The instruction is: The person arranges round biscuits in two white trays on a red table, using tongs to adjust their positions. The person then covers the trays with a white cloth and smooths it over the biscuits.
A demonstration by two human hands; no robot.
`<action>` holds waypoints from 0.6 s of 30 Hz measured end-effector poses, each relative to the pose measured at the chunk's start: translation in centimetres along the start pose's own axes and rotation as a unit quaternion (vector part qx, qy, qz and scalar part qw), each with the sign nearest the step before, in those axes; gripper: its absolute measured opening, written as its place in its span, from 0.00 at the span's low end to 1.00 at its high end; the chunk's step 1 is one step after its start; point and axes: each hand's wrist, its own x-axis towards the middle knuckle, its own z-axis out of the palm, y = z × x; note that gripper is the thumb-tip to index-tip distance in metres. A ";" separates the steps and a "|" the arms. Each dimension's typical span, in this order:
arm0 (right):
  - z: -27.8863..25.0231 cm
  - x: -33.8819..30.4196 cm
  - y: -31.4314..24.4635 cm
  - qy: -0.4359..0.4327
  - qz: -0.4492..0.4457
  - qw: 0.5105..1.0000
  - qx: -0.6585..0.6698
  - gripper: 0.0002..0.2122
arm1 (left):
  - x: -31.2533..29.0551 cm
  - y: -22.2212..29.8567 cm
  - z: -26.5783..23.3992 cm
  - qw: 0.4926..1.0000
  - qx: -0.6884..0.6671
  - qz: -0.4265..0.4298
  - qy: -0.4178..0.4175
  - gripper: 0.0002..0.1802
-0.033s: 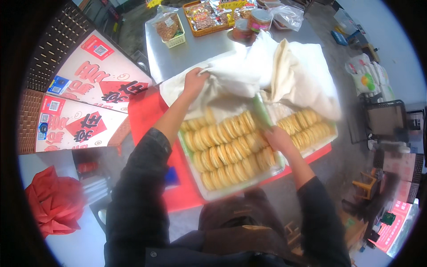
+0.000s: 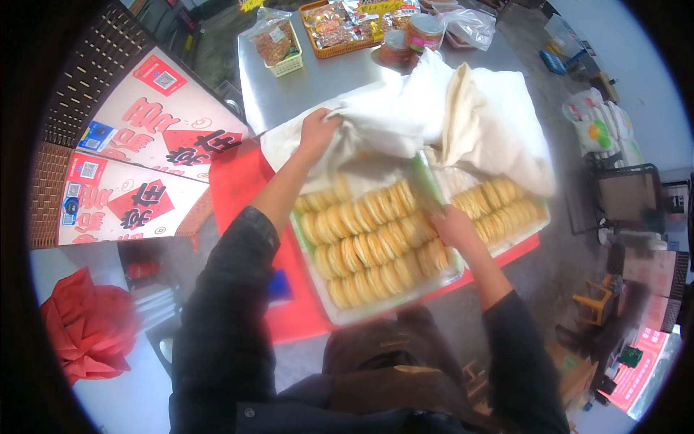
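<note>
My left hand [image 2: 319,133] is closed on a bunched fold of white cloth [image 2: 383,108], holding it raised over the far end of a shallow tray [image 2: 334,312]. Rows of round, flat, golden pastries [image 2: 370,247] stand on edge in this tray. My right hand [image 2: 454,226] has its fingers closed beside the tray's pale green side [image 2: 426,181], near the ends of the rows; what lies between the fingers is hidden. To the right, a second tray [image 2: 543,215] holds more pastries [image 2: 495,208], its far part covered by thick cream cloth [image 2: 470,123].
Red cloth [image 2: 238,188] lies under the trays on a metal table [image 2: 325,79]. Farther back are a wicker basket of packets [image 2: 340,32], lidded jars [image 2: 423,32] and a small cream basket [image 2: 285,64]. Printed boards [image 2: 137,195] stand at the left; a chair [image 2: 627,192] stands at the right.
</note>
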 end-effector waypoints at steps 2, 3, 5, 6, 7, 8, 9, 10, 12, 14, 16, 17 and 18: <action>0.1 -2.3 -1.1 0.063 -0.011 0.998 -0.021 0.19 | -0.8 1.8 0.2 1.000 0.014 -0.016 0.019 0.12; -0.1 -3.4 -2.9 0.094 -0.028 0.995 -0.030 0.20 | -0.6 1.9 -0.9 1.000 0.026 -0.001 0.015 0.12; 0.5 -4.8 -5.6 0.102 -0.079 0.992 0.012 0.21 | 0.0 0.9 -2.5 0.999 0.049 0.022 0.002 0.12; 0.7 -5.2 -6.4 0.111 -0.095 0.989 0.031 0.22 | 0.0 1.2 -2.3 0.997 0.060 0.043 0.001 0.13; 1.6 -5.0 -6.9 0.099 -0.106 0.989 0.040 0.23 | 0.2 1.8 -1.6 0.995 0.069 0.066 -0.004 0.13; 2.6 -4.7 -7.7 0.086 -0.118 0.988 0.049 0.23 | 0.3 2.4 -1.0 0.993 0.078 0.089 -0.007 0.13; 3.8 -4.4 -8.7 0.070 -0.134 0.987 0.060 0.24 | 0.6 2.5 -1.0 0.992 0.075 0.104 -0.015 0.13; 4.7 -4.2 -10.1 0.053 -0.140 0.987 0.058 0.24 | 0.9 2.4 -1.3 0.990 0.074 0.117 -0.021 0.13; 6.2 -3.7 -12.0 0.023 -0.147 0.988 0.051 0.23 | 1.2 2.5 -1.4 0.988 0.080 0.124 -0.039 0.14; 7.0 -3.3 -12.4 0.042 -0.150 0.987 0.038 0.21 | 1.5 3.2 -1.1 0.987 0.092 0.114 -0.062 0.14; 7.4 -3.0 -12.6 0.051 -0.148 0.987 0.029 0.19 | 1.4 3.4 -0.9 0.988 0.089 0.108 -0.066 0.14; 7.6 -2.9 -12.7 0.052 -0.144 0.988 0.028 0.18 | 1.4 3.5 -0.8 0.988 0.087 0.105 -0.069 0.14; 7.7 -2.9 -13.0 0.051 -0.142 0.988 0.026 0.17 | 1.5 3.1 -1.1 0.989 0.087 0.098 -0.069 0.14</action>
